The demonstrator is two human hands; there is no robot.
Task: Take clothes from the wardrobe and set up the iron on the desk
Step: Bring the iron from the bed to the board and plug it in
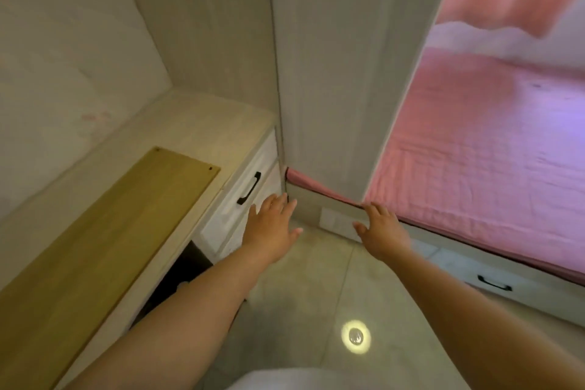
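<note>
A tall pale wardrobe (332,57) rises straight ahead, its door shut. To its left runs the light desk (177,133), with a yellow wooden board (104,231) lying flat on top. Both my arms stretch forward over the floor. My left hand (272,228) is open, fingers spread, just in front of the desk's drawer and the wardrobe's lower corner. My right hand (381,231) is open too, fingers near the bed's front corner. Neither hand holds anything. No clothes and no iron are in view.
A bed with a pink sheet (493,152) fills the right side, with a black-handled drawer (493,283) under it. The desk drawer has a black handle (249,187). A dark gap lies under the desk. A lamp's reflection (355,336) shines on the glossy tile floor.
</note>
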